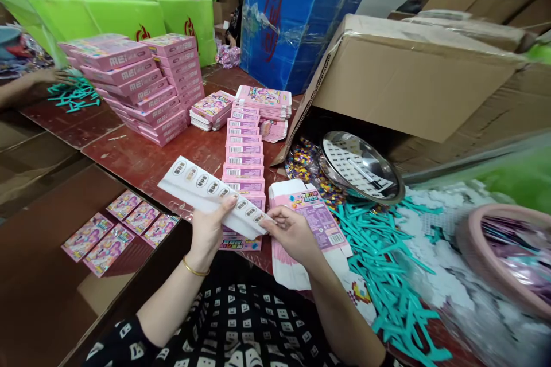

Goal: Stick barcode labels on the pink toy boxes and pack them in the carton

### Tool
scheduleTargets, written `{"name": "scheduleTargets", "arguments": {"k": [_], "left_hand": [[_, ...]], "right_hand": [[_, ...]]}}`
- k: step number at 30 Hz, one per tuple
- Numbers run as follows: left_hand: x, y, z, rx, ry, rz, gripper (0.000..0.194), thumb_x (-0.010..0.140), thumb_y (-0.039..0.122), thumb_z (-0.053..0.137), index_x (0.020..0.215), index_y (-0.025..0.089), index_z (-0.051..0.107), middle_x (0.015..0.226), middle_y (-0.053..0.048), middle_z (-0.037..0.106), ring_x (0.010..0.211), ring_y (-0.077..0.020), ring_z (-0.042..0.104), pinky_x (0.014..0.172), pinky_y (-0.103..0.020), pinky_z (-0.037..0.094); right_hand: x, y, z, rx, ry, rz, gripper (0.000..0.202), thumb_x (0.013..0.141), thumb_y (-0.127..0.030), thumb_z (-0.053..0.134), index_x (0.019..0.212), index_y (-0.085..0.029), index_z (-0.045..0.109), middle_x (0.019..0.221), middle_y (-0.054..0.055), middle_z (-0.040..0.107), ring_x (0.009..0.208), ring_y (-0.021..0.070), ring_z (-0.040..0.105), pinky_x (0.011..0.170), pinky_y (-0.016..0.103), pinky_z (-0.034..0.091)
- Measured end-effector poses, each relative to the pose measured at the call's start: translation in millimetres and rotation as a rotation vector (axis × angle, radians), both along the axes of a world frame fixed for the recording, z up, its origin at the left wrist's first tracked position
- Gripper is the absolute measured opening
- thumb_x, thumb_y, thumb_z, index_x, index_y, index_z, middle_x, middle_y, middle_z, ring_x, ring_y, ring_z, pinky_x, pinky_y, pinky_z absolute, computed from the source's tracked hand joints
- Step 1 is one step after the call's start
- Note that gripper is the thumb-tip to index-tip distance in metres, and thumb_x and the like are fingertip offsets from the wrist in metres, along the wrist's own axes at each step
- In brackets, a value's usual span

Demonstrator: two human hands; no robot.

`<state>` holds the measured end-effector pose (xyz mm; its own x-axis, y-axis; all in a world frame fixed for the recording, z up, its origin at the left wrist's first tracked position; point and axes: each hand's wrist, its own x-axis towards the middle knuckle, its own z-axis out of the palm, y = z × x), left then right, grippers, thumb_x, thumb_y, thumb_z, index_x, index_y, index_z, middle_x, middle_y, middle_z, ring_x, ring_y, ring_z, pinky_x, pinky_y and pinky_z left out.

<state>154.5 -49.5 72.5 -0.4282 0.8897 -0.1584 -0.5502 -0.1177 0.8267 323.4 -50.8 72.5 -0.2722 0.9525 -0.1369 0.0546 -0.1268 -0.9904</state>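
Note:
A white strip of oval stickers (196, 186) slants across the middle of the view, above a row of overlapping pink boxes (244, 159). My left hand (209, 226) grips its lower edge, thumb on top. At the strip's right end, my right hand (293, 232) has thumb and forefinger pinched on the last sticker; whether that sticker is lifted cannot be made out. Just right of my right hand lies a stack of flat pink cartons (322, 221). Behind the row are more pink boxes (263, 97).
Tall pink box stacks (129, 77) stand back left. Teal plastic pieces (387, 264), a steel bowl (398, 180), a pink basket (473, 241) and an open carton (413, 74) fill the right. Flat packs (107, 249) lie in a box lower left. Another person's hand (54, 75) touches teal pieces.

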Motion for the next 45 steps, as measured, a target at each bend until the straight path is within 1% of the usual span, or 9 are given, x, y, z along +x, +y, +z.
{"name": "scheduleTargets", "arguments": {"k": [8, 13, 17, 21, 25, 30, 39, 43, 45], "left_hand": [[0, 2, -1.1, 0.045, 0.037, 0.115, 0.035, 0.053, 0.023, 0.094, 0.081, 0.013, 0.076, 0.084, -0.004, 0.076, 0.078, -0.0161, 0.069, 0.079, -0.027, 0.056], [-3, 5, -2.7, 0.031, 0.067, 0.156, 0.037, 0.053, 0.023, 0.094, 0.084, 0.013, 0.077, 0.087, -0.005, 0.076, 0.084, -0.0178, 0.070, 0.085, -0.029, 0.055], [-7, 7, -1.6, 0.013, 0.050, 0.194, 0.039, 0.054, 0.024, 0.093, 0.086, 0.012, 0.076, 0.090, -0.006, 0.076, 0.085, -0.0189, 0.070, 0.085, -0.031, 0.056], [-9, 7, -0.5, 0.014, 0.062, 0.210, 0.040, 0.053, 0.024, 0.093, 0.086, 0.011, 0.076, 0.093, -0.007, 0.076, 0.081, -0.0190, 0.070, 0.082, -0.031, 0.057], [-12, 7, -4.5, 0.027, 0.117, 0.174, 0.039, 0.056, 0.024, 0.092, 0.089, 0.012, 0.075, 0.098, -0.008, 0.076, 0.087, -0.0201, 0.070, 0.087, -0.032, 0.055], [-33, 2, -22.2, -0.021, 0.136, 0.174, 0.041, 0.055, 0.024, 0.092, 0.090, 0.012, 0.075, 0.098, -0.008, 0.076, 0.086, -0.0209, 0.071, 0.086, -0.033, 0.055], [-54, -16, -49.5, -0.132, 0.115, 0.093, 0.044, 0.053, 0.021, 0.092, 0.093, 0.012, 0.075, 0.098, -0.009, 0.076, 0.087, -0.0213, 0.071, 0.089, -0.035, 0.055], [-56, -12, -52.9, -0.137, 0.094, 0.077, 0.044, 0.054, 0.022, 0.092, 0.094, 0.011, 0.075, 0.101, -0.010, 0.076, 0.088, -0.0227, 0.072, 0.089, -0.036, 0.056], [-57, -10, -54.2, -0.135, 0.092, 0.079, 0.043, 0.055, 0.022, 0.092, 0.093, 0.011, 0.075, 0.099, -0.010, 0.076, 0.087, -0.0221, 0.072, 0.089, -0.035, 0.056]], "right_hand": [[5, -1, -4.3, 0.160, -0.078, 0.004, 0.037, 0.089, -0.051, 0.057, 0.073, -0.018, 0.062, 0.060, 0.001, 0.061, 0.055, 0.0144, 0.059, 0.053, 0.026, 0.047], [3, 0, -0.5, 0.438, -0.047, -0.077, 0.012, 0.088, -0.030, 0.065, 0.092, -0.021, 0.072, 0.085, 0.004, 0.071, 0.075, 0.0167, 0.067, 0.066, 0.028, 0.054], [4, 1, 3.3, 0.691, -0.045, -0.163, 0.014, 0.085, -0.014, 0.068, 0.084, -0.026, 0.075, 0.088, 0.002, 0.069, 0.082, 0.0157, 0.065, 0.074, 0.029, 0.054], [-2, 6, 3.3, 0.635, 0.040, -0.123, 0.029, 0.083, -0.016, 0.071, 0.108, -0.031, 0.071, 0.124, 0.005, 0.063, 0.102, 0.0196, 0.063, 0.087, 0.036, 0.053], [-18, 10, 5.4, 0.540, 0.048, -0.116, 0.067, 0.085, -0.016, 0.070, 0.144, -0.030, 0.041, 0.092, 0.001, 0.071, 0.089, 0.0187, 0.066, 0.092, 0.041, 0.052], [-19, 32, 8.6, 0.523, 0.199, -0.172, 0.064, 0.083, -0.020, 0.071, 0.139, -0.026, 0.041, 0.081, -0.001, 0.068, 0.078, 0.0170, 0.066, 0.080, 0.037, 0.056], [-29, 98, -29.4, 0.451, -0.171, 0.367, 0.048, 0.081, -0.017, 0.063, 0.129, -0.020, 0.058, 0.085, 0.001, 0.065, 0.071, 0.0128, 0.060, 0.070, 0.030, 0.053], [-27, 110, -27.2, 0.637, -0.290, 0.185, 0.050, 0.076, -0.022, 0.073, 0.125, -0.025, 0.061, 0.125, 0.010, 0.057, 0.102, 0.0209, 0.060, 0.088, 0.040, 0.052], [-23, 116, -23.2, 0.716, -0.287, 0.042, 0.032, 0.079, -0.026, 0.073, 0.110, -0.024, 0.068, 0.126, 0.010, 0.056, 0.115, 0.0240, 0.055, 0.098, 0.044, 0.047]]}}
